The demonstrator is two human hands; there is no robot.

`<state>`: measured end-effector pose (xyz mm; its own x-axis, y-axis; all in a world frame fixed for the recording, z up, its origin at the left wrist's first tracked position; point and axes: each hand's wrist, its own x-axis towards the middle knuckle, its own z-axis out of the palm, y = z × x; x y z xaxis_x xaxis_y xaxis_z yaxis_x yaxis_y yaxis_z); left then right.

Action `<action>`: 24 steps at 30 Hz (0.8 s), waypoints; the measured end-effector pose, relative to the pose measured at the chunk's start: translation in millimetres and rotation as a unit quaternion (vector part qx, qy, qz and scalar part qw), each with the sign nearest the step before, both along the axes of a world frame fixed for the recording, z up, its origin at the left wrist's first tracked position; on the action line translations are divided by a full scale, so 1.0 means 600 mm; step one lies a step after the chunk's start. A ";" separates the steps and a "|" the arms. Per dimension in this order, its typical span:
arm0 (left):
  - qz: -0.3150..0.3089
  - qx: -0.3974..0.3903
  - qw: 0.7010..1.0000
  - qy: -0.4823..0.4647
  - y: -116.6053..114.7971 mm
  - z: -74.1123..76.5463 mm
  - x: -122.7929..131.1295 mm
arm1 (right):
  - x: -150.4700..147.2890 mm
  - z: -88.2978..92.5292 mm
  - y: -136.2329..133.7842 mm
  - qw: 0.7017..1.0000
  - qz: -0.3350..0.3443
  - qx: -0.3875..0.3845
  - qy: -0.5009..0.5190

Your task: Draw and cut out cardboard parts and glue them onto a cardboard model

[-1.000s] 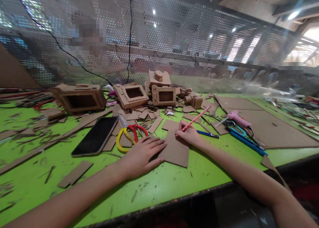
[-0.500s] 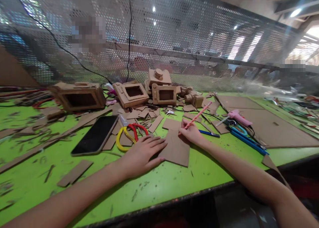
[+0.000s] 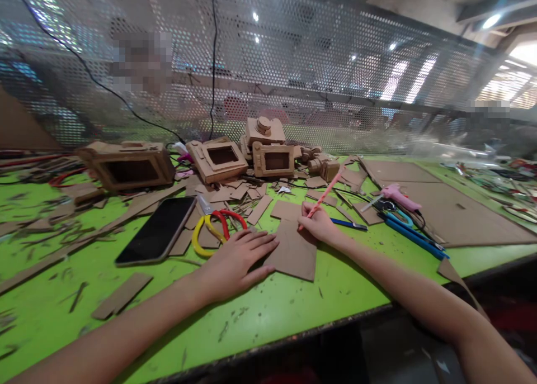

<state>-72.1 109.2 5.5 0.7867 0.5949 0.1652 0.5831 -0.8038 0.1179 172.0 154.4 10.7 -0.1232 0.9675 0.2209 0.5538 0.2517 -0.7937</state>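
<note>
My right hand (image 3: 316, 223) grips a pink patterned pencil (image 3: 325, 194), its lower end down on a piece of cardboard (image 3: 296, 255). Fingers stretched out, my left hand (image 3: 243, 259) lies flat with its fingertips on the left edge of that cardboard. Another small cardboard piece (image 3: 287, 209) lies just behind it. Scissors with red and yellow handles (image 3: 203, 236) rest right behind my left hand. To the right of my right hand is a blue utility knife (image 3: 348, 223), partly hidden by the hand.
A black phone (image 3: 157, 230) lies on the left. Cardboard camera models (image 3: 274, 159) stand along the back, amid many scraps. To the right are a pink glue gun (image 3: 400, 197), a larger blue cutter (image 3: 415, 236) and big cardboard sheets (image 3: 470, 216). A perforated metal screen (image 3: 293, 65) rises behind.
The pencil's upper end has tilted slightly. Both hands stay nearly in place on the cardboard; the whole view has shifted a little.
</note>
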 end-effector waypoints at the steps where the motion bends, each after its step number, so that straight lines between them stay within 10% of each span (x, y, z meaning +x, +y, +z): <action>1: -0.001 0.001 1.000 -0.003 0.000 -0.001 0.000 | 0.000 0.000 0.000 1.000 0.005 -0.005 0.004; 24: -0.002 -0.007 1.000 0.000 -0.001 0.003 0.001 | 0.008 0.001 0.000 1.000 -0.013 0.021 -0.017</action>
